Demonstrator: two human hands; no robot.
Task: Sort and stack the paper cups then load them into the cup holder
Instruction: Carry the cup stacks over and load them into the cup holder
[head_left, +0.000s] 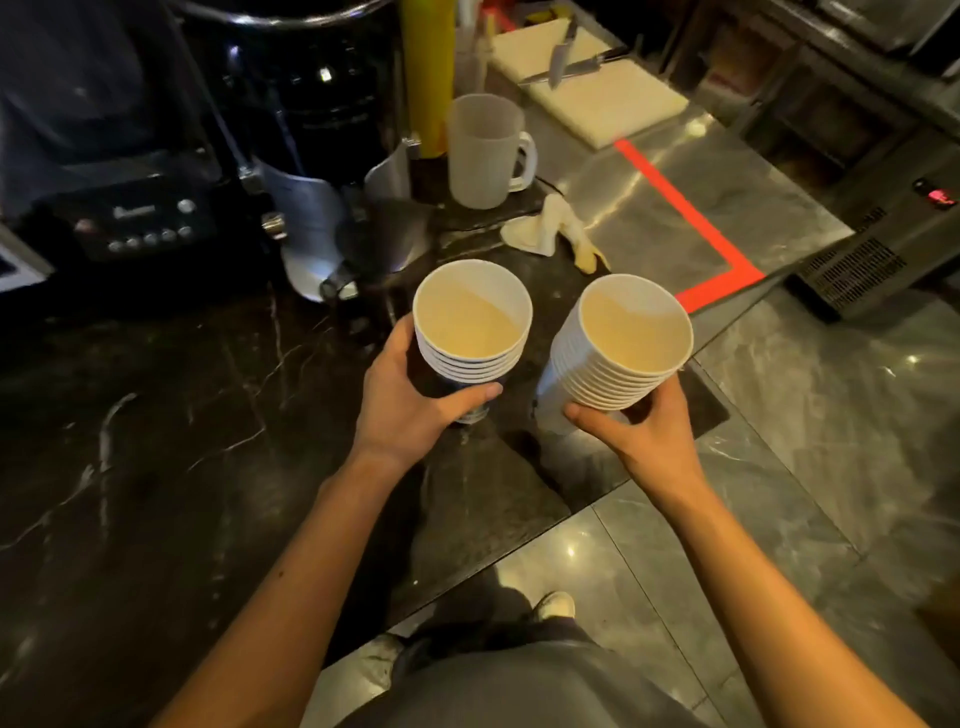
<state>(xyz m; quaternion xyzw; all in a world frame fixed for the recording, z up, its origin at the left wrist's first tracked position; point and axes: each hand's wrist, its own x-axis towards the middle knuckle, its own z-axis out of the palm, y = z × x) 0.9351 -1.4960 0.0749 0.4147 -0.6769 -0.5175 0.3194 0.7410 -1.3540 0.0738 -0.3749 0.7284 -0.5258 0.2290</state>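
Observation:
Two stacks of white paper cups stand upright, mouths toward me, over the dark marble counter (156, 415). My left hand (410, 400) wraps around the shorter stack of several nested cups (472, 322), which shows blue print low on its side. My right hand (639, 431) grips the taller stack of several cups (631, 338) from below and in front. The two stacks are a small gap apart. No cup holder is recognisable in view.
Behind the cups are a metal pitcher (384, 234), a frosted plastic jug (488, 150), a crumpled cloth (545, 228) and a black machine (140, 218). A cutting board with knives (587, 78) lies on the steel counter marked with red tape (691, 218). The counter edge runs diagonally near my legs.

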